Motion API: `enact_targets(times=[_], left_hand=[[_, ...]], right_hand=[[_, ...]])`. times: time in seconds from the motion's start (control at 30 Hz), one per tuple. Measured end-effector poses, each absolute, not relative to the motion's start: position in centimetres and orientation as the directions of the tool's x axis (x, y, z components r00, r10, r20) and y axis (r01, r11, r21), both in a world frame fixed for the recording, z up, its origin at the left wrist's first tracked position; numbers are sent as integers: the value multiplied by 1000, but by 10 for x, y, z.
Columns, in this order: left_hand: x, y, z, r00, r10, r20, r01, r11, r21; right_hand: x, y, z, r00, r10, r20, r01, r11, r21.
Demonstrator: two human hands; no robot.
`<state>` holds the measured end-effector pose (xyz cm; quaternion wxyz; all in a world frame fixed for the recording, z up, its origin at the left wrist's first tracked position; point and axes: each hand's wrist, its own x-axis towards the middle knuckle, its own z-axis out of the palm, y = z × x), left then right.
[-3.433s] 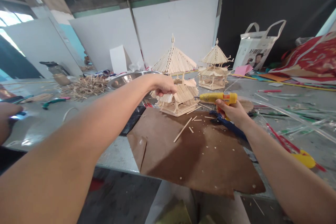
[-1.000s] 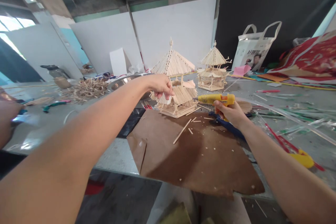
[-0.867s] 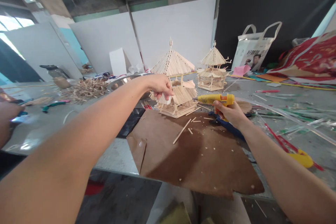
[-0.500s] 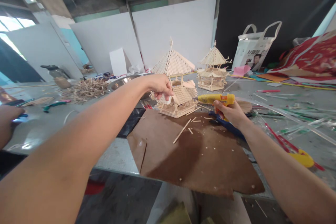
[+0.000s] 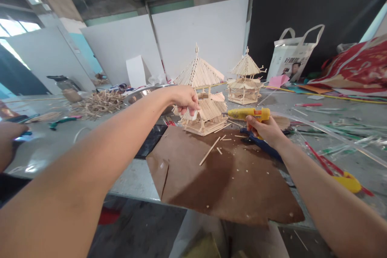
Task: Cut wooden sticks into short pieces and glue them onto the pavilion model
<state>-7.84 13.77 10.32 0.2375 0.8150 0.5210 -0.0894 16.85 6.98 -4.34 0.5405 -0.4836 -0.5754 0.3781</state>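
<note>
A model pavilion (image 5: pixel 204 117) built of thin wooden sticks, with two tiers of roof, stands at the back of a brown sheet (image 5: pixel 193 177). My left hand (image 5: pixel 186 100) reaches to the left side of its lower roof, fingers pinched together; what they hold, if anything, is too small to make out. In my right hand (image 5: pixel 261 127) is a yellow hot glue gun (image 5: pixel 246 113), its nozzle pointing left at the edge of the lower roof. Loose sticks (image 5: pixel 209 151) and small scraps lie on the sheet in front.
A smaller stick pavilion (image 5: pixel 244 84) stands behind on the right. Left of my work are a metal bowl (image 5: pixel 133 96), a pile of twigs (image 5: pixel 101 104) and another person's hand (image 5: pixel 12 137). Plastic strips and yellow-handled scissors (image 5: pixel 347 182) lie at right, near a white bag (image 5: pixel 292 58).
Both hands, the glue gun and the pavilion hold practically the same positions. At the far left, the other person's hand has barely shifted.
</note>
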Motion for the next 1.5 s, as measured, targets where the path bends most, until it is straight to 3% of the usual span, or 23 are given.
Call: enact_targets(times=[0.4,1.5], left_hand=[[-77,136,104,439,804,-400,888,-322,328],[-73,136,106,416,805,-423,909,-353,221]], right_hand=[[169,71,-44,56,966,253,148,242,-959],[168,70,-43,45,968,248,132,240,-962]])
